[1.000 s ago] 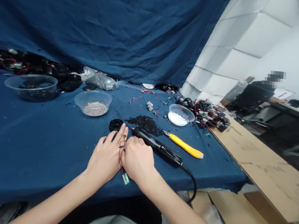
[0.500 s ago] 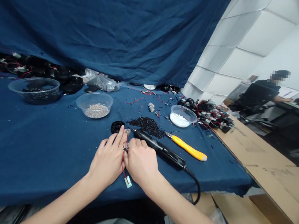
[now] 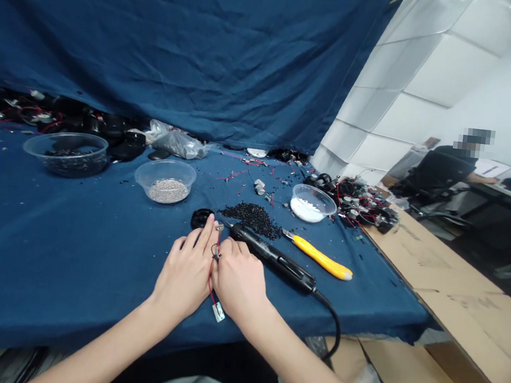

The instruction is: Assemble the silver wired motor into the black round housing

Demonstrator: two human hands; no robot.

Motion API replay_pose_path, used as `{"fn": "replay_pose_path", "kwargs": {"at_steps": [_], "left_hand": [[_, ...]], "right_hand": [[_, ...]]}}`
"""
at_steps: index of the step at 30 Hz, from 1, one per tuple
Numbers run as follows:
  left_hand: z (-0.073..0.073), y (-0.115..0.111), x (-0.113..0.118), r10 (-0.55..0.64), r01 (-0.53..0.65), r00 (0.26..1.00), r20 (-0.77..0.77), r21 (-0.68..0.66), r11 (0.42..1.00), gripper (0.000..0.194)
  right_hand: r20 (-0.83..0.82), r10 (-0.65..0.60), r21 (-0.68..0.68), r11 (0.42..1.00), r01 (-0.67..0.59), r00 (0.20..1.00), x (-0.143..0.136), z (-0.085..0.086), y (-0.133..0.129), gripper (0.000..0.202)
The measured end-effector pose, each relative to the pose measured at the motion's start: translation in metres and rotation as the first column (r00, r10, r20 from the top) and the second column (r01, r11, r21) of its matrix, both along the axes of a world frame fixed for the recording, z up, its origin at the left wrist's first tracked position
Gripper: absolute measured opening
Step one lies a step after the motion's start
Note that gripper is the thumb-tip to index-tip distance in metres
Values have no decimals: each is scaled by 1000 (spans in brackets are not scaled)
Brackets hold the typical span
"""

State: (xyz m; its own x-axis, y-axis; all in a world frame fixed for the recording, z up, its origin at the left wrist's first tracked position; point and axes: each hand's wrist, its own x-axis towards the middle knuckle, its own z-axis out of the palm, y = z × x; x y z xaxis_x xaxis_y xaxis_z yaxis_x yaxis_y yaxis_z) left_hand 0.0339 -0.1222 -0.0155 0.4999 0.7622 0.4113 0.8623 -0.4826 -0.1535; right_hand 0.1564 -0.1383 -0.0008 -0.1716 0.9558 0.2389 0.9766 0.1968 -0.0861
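My left hand (image 3: 187,266) rests on the blue cloth, index finger stretched forward beside a small metal piece (image 3: 219,227) and the other fingers bent. Its thumb and whatever lies under the palm are hidden. Against it, my right hand (image 3: 241,278) is closed with curled fingers at thin red and black wires (image 3: 215,254). These wires run between the hands to a small pale circuit board (image 3: 218,312) near my wrists. Just beyond the left fingertips lies a round black plastic part (image 3: 201,218). A black corded electric screwdriver (image 3: 273,257) lies right of my right hand, its tip pointing left.
Beyond the hands are a pile of black screws (image 3: 253,217), a yellow utility knife (image 3: 319,256) and bowls of silvery bits (image 3: 166,170), white bits (image 3: 314,191) and black parts (image 3: 64,165). Wired parts (image 3: 359,202) heap at right, beside cardboard (image 3: 450,254). A person (image 3: 445,166) sits farther off.
The view has shifted slightly. Both hands keep almost the same place and grip around the wires; the small board's end has turned only a little.
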Motion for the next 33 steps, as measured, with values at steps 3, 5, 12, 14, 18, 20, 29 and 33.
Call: {"fn": "replay_pose_path", "kwargs": {"at_steps": [3,5,12,14,18,20,29,33], "left_hand": [[0,0,0,-4,4,1000,-5,0,1000,60],[0,0,0,-3,3,1000,-7,1,1000,60],[4,1,1,-24,23,999,-31,-24,999,59],[5,1,2,-31,30,999,-39,-35,999,58],[3,2,2,-66,63,997,-43,-67,996,57],[3,4,1,-88,85,995,-35,-80,993,55],[10,9,-10,-143,143,990,11,4,990,47],[5,0,-24,-162,161,983,83,22,987,58]], "right_hand": [[-18,-5,-7,1000,5,1000,-1,0,1,20],[-31,-7,-13,1000,6,999,-1,-1,2,22],[-72,-40,-27,999,38,997,-2,-2,0,34],[-84,-38,-33,999,36,996,-2,-2,-1,36],[-97,-65,-52,997,61,993,-1,-2,-1,34],[-96,-76,-58,996,71,993,0,-2,-1,33],[-54,-43,-21,999,42,998,-9,8,1,21],[-39,62,18,998,-62,997,-4,3,-4,24]]}}
